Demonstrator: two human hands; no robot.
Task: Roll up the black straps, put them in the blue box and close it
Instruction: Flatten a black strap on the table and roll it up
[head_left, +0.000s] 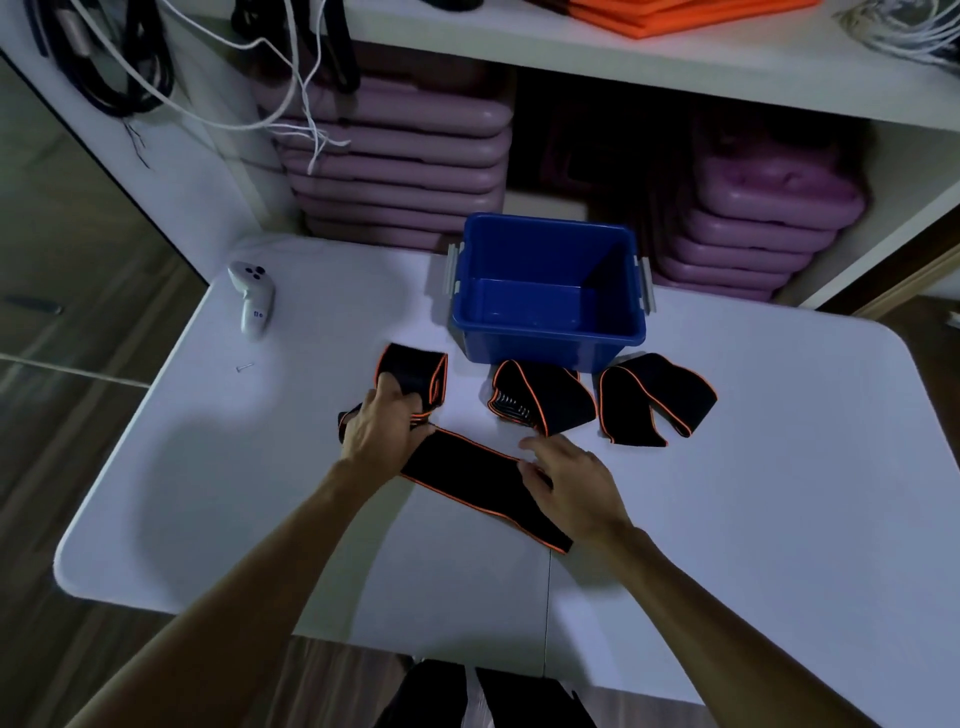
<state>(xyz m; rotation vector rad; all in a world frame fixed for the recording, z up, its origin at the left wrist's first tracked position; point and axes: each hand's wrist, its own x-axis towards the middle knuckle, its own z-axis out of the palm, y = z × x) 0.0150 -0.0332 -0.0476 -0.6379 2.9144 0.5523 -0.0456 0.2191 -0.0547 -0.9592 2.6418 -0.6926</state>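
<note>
Open blue box (548, 291) at table's (779, 467) far edge, top unobstructed. Two bunched black straps (540, 397) (652, 400) lie just before its front wall, blocking low approach there. Wide bare tabletop right and near left. White controller (252, 296) and small screw (244, 367) far left, well apart.

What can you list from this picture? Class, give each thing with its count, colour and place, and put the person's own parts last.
box: one, blue, open and empty, far middle of the table.
straps: three, black with orange edging, in front of the box; left one partly stretched out, middle and right loosely folded.
controller: one, white, far left of the table.
screw: one, small, near the controller.
table: one, white.
cases: two stacks, purple, under the shelf behind.
cords: several, white and black, hanging top left.
mats: orange, on the shelf.
left hand: grip on the left strap's bundled end.
right hand: flat on the strap's stretched part.
</note>
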